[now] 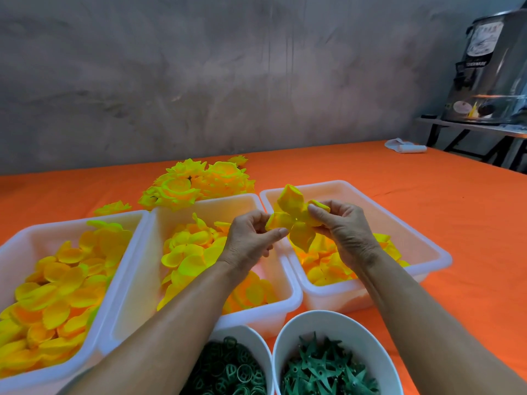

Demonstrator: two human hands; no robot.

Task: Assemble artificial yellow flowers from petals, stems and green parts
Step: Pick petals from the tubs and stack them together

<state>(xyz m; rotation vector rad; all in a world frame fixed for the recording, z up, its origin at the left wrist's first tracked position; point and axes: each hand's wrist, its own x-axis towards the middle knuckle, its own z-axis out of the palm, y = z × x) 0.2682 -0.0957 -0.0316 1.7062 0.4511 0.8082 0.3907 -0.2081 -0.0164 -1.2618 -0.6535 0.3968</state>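
four-lobed yellow fabric petal piece [295,220] sits centre-right of frame, held up in the air over the gap btwn the middle and right tubs. left hand [251,238] pinches its left lobe w/ thumb and forefinger, other fingers curled under; right hand [342,223] pinches the right lobe, fingers curled round it. held from both sides prob to spread it flat so the small centre hole faces up for threading, my guess.

below it, three white plastic rectangular tubs: left tub [17,238] of round yellow petals, middle tub [288,300] w/ cupped petals, right tub [439,252] w/ more petal pieces. tubs touch side by side, so each petal type is a short reach.

bottom of frame: white round bowl of green plastic rings [256,337] and white round bowl of green star-shaped calyx parts [382,343], just beside each other, near the forearms.

finished yellow flowers pile [196,183] lies behind the tubs, upper centre, out of the way.

open room: orange tablecloth [427,189] bare at right; tub rims crowd the left.
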